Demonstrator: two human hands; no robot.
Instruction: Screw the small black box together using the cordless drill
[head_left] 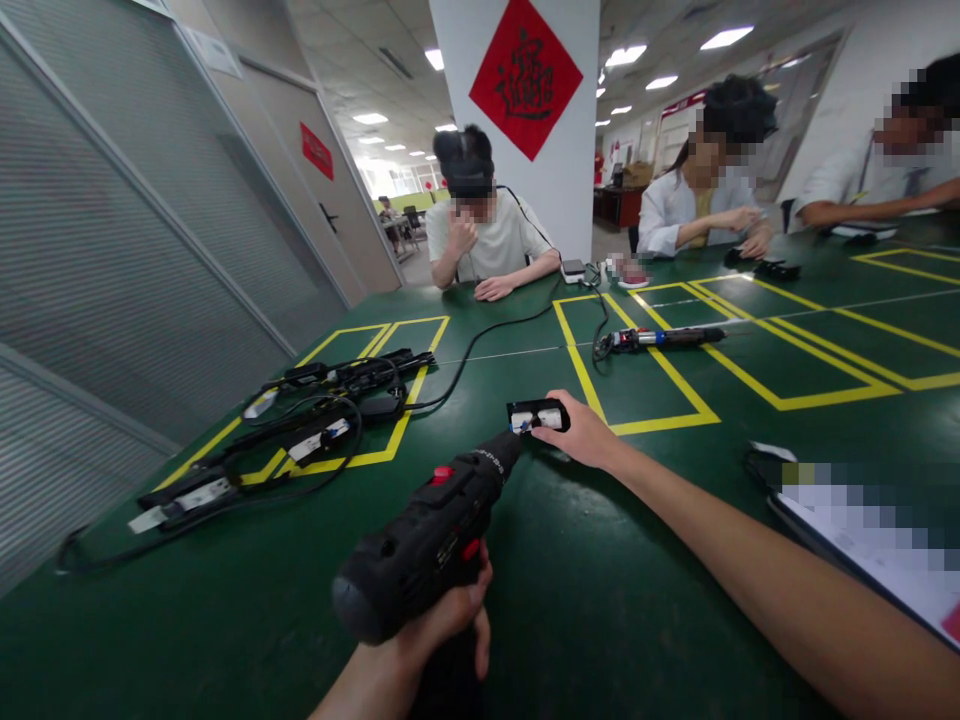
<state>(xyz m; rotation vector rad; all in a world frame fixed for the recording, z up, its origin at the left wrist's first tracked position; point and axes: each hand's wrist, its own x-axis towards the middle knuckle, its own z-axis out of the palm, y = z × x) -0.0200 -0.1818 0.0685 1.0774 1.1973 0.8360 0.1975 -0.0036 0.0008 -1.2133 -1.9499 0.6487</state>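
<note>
My left hand [457, 610] is wrapped round the handle of a black cordless drill [427, 530] with red buttons. Its chuck points forward and to the right, at the end of a small black part with white pieces [541, 416]. Whether the drill's tip touches this part, I cannot tell. Gripping the part's right end, just above the table, is my right hand [577, 432], fingers closed round it. The left fingers are partly hidden behind the drill.
Black cabled strips [322, 400] lie at left on the green table [480, 365] with yellow tape outlines. A slim cabled tool [664, 338] lies beyond my right hand. Papers [870, 540] lie at right. Across the table sits a person [491, 235]; two more people sit at far right.
</note>
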